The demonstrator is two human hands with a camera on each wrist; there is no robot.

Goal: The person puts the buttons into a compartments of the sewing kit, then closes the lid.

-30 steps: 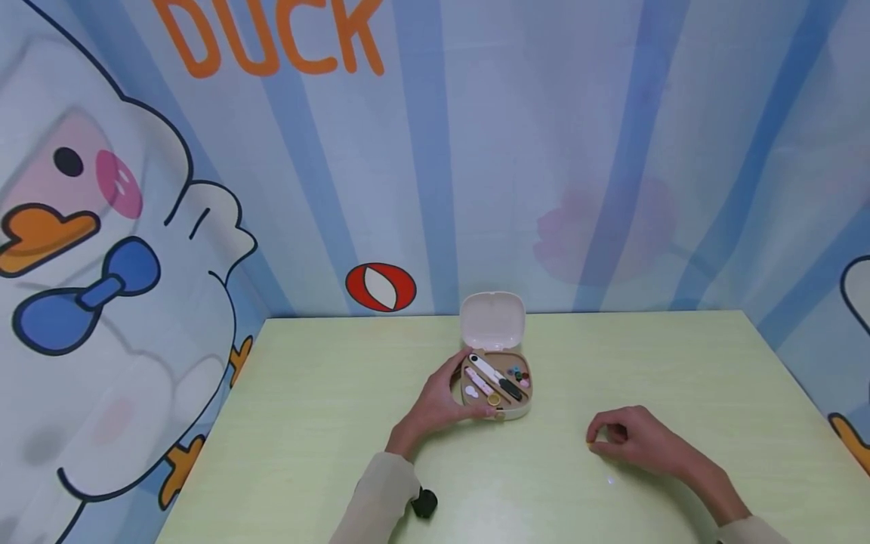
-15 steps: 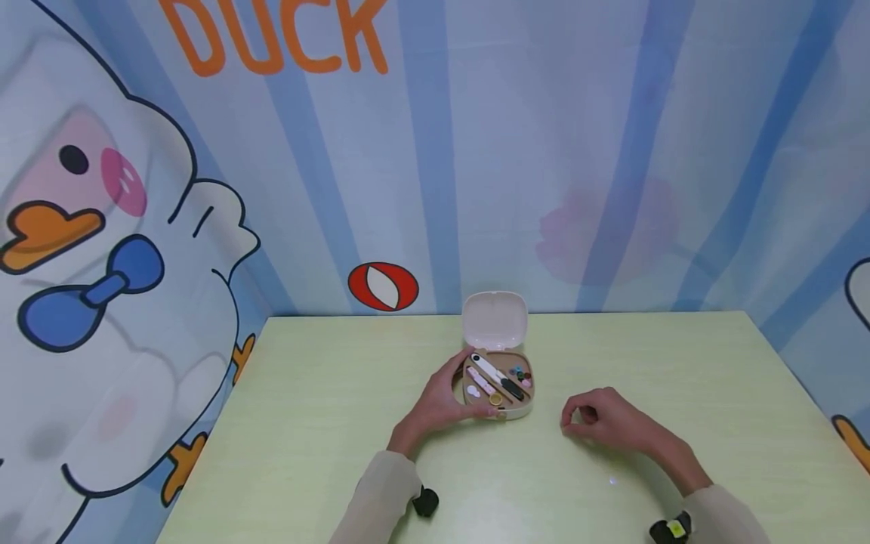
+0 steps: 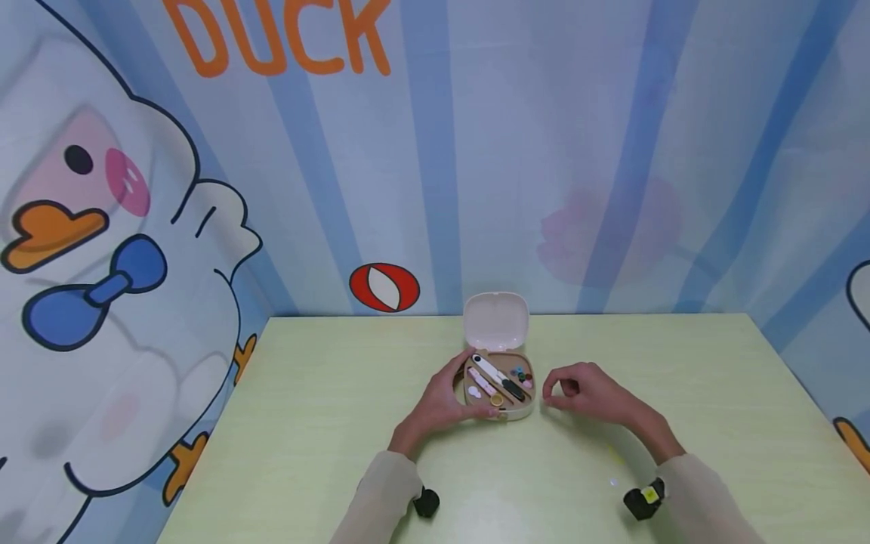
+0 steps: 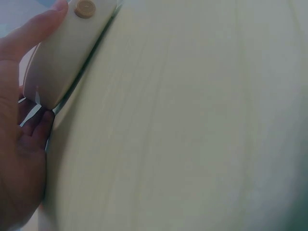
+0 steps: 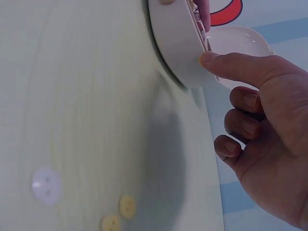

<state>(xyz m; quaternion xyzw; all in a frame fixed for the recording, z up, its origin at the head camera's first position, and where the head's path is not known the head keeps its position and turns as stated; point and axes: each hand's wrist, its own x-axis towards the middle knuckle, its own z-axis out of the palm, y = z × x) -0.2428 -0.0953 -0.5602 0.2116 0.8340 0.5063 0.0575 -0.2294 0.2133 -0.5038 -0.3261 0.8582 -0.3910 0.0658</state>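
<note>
In the head view we count one box [image 3: 520,412], its lid [image 3: 496,321] raised, near the back edge of the table [image 3: 326,393], which stretches wide on both sides. The left hand [image 3: 438,404] grips it between thumb and fingers; the right hand [image 3: 591,391] sits just off its right edge. In the left wrist view we find one round tan knob [image 4: 85,8]. In the right wrist view we see thumb and forefinger pinching one mostly hidden yellow piece [image 5: 201,60]; only here can we count two yellow buttons [image 5: 127,206] and one white button [image 5: 46,185] clearly.
</note>
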